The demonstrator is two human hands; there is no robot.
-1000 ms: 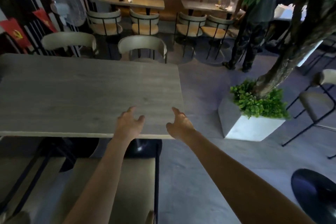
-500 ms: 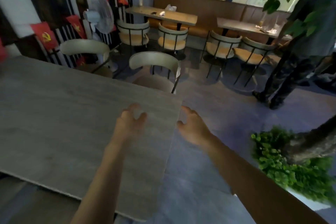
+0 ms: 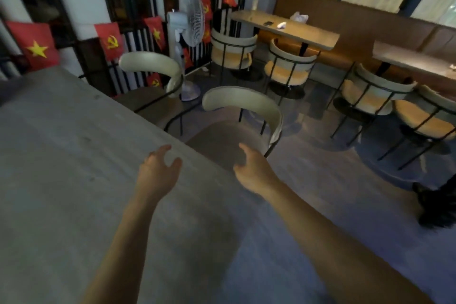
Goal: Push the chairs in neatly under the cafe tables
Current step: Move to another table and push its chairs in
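Grey wood-grain rectangular bench [image 3: 61, 168] fills the left of the view, seen from above by a person reaching forward with both bare arms. The left hand [image 3: 158, 170] hovers over the bench's far edge, fingers spread and loosely curled, holding nothing. The right hand [image 3: 251, 170] is just past the bench corner, also open and empty, above the seat of the nearest cream curved-back chair with thin black metal legs [image 3: 243, 116].

That chair stands angled at the bench's far corner, its seat only partly tucked under. A second matching cream chair [image 3: 150, 69] sits further left along the same edge, also pulled out.

The step in hand appears to be the approach to the nearest chair. The next move likely calls for taking hold of its curved backrest, squaring it to the bench edge, then sliding it in.

Counted: two cream chairs at this bench, four tan-cushioned chairs at two further tables, one white standing fan [image 3: 190, 32].
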